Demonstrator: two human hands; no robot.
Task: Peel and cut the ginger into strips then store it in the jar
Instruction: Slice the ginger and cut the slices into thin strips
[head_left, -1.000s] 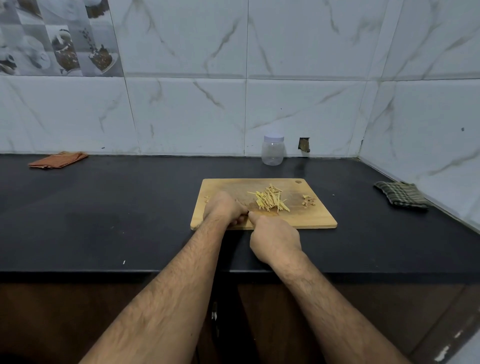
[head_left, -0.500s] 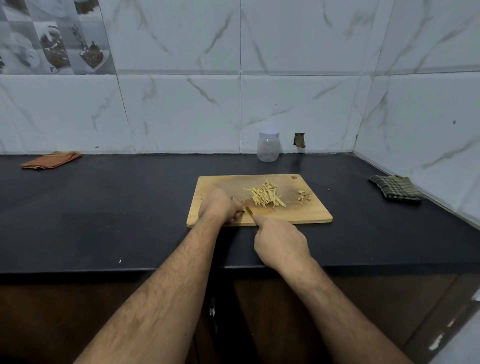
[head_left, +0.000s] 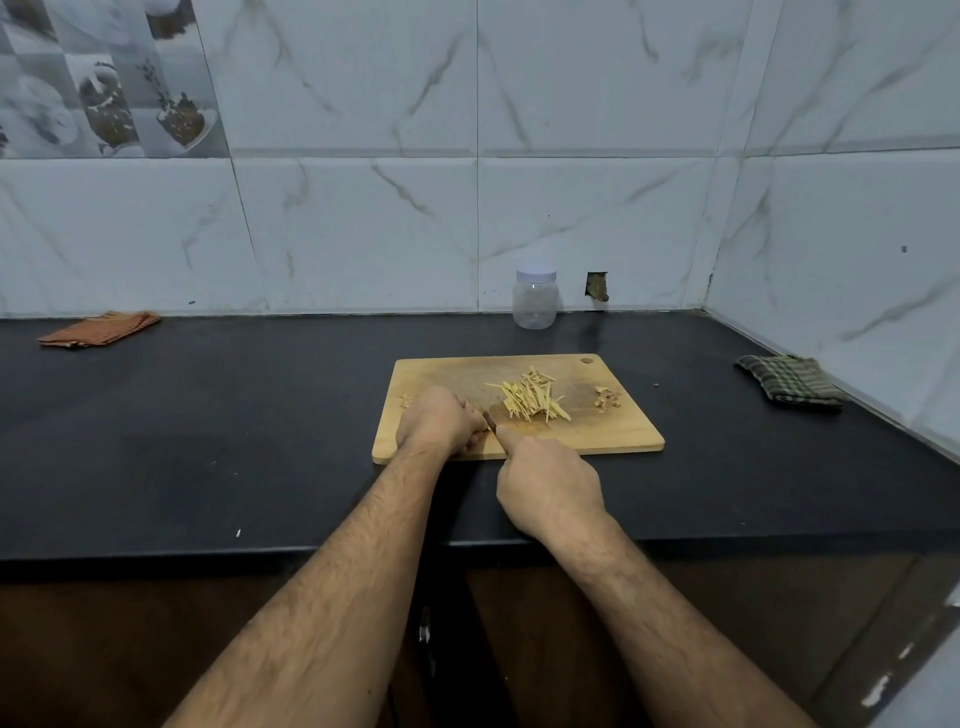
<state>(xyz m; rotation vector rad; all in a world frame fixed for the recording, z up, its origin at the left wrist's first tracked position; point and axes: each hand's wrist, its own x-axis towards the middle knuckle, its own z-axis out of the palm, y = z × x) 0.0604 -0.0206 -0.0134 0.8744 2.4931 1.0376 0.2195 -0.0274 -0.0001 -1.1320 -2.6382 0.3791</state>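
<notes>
A wooden cutting board (head_left: 613, 436) lies on the black counter. A pile of yellow ginger strips (head_left: 532, 397) sits at its middle. My left hand (head_left: 439, 423) rests on the board's near left part with fingers curled over something hidden, likely a ginger piece. My right hand (head_left: 545, 486) grips a knife (head_left: 489, 420); only a short bit of it shows between the two hands. A clear plastic jar (head_left: 535, 300) with a white lid stands closed by the back wall, behind the board.
Small ginger scraps (head_left: 607, 399) lie at the board's right, a few more scraps (head_left: 406, 399) at its left. An orange cloth (head_left: 98, 328) lies far left, a green checked cloth (head_left: 789, 384) at the right near the side wall.
Both hands stay at the board's near edge; the knife shifts slightly between them. The view has tilted a little.
</notes>
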